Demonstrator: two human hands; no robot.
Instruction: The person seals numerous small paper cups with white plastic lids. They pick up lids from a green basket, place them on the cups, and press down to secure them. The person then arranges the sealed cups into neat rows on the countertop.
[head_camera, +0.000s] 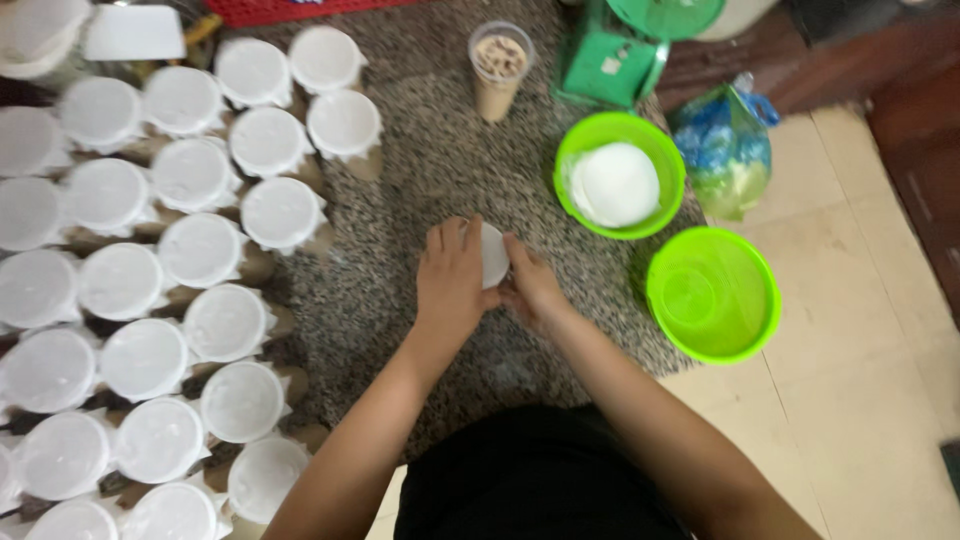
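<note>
Speckled grey-brown carpet (420, 170) covered the floor where the person knelt, with pale tile beyond its right edge. Both hands met at the middle of that carpet around a small round cup with a white paper cover (494, 255). The left hand (450, 280) lay over the cup's near-left side, fingers (455, 238) pressed together and curled across the top; the right hand (530, 285) gripped it from the right, fingers closed against the rim, though how tightly I could not tell. Left of the covered cup stood rows of similar white-covered cups (190, 300), packed close together. Up and to the right of it sat a bright green plastic bowl (585, 140) holding a stack of white round paper sheets (615, 185), and just below that bowl an empty green plastic bowl (765, 300) rested partly on the tile. Above the cup stood an uncovered clear plastic cup of tan drink (499, 72), well apart. A knotted blue and clear plastic bag (725, 150) lay beside the upper bowl.
</note>
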